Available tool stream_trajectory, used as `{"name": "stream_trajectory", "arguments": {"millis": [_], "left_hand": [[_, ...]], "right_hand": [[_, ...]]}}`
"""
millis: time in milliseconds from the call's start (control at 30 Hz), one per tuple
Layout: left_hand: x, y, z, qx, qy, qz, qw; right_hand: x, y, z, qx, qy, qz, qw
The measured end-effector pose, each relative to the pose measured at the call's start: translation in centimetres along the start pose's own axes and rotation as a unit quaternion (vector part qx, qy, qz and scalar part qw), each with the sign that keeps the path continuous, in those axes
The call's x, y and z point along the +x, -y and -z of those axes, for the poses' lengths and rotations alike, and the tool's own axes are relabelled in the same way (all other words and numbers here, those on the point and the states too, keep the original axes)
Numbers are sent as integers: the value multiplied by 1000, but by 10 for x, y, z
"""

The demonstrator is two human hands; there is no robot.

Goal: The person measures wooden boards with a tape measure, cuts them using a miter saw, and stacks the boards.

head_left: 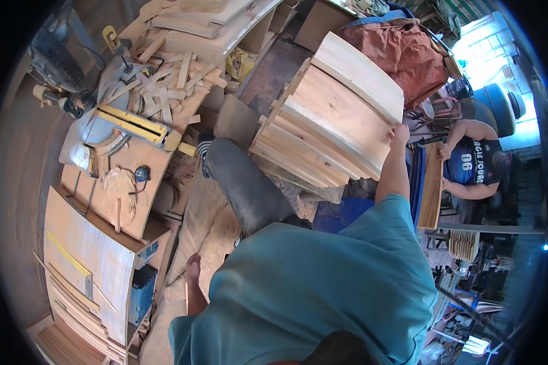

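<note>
A stack of pale wooden boards [341, 103] lies ahead of me on a low support, several planks overlapping like steps. My right arm reaches out to its right side. There my right hand [399, 134] grips the edge of a wide wooden board [347, 111], fingers closed at its corner. My left hand [193, 267] hangs low at my left side, near the floor and apart from the boards. Its fingers are too small and turned away to make out.
On the left, a workbench [141, 213] bears a miter saw [112, 131] and a heap of wood offcuts [170, 85]. Long strips lie on a lower panel [112, 274]. At right, a co-worker [472, 152] holds a wooden plank [431, 185]. A reddish-brown tarp [402, 55] covers something behind the boards.
</note>
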State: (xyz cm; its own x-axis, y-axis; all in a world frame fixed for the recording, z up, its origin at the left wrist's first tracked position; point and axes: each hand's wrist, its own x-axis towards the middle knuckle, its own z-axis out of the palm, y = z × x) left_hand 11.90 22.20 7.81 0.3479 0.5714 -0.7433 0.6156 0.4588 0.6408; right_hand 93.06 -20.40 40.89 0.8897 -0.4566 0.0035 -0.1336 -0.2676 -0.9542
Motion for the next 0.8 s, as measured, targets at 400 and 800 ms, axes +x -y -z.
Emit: {"name": "stream_trajectory", "arguments": {"millis": [400, 800], "left_hand": [[-22, 52, 66, 4, -75, 74, 994], [-19, 9, 0, 43, 8, -6, 999]], "right_hand": [[27, -4, -6, 157, -1, -134, 978], [-64, -12, -11, 104, -142, -79, 981]]}}
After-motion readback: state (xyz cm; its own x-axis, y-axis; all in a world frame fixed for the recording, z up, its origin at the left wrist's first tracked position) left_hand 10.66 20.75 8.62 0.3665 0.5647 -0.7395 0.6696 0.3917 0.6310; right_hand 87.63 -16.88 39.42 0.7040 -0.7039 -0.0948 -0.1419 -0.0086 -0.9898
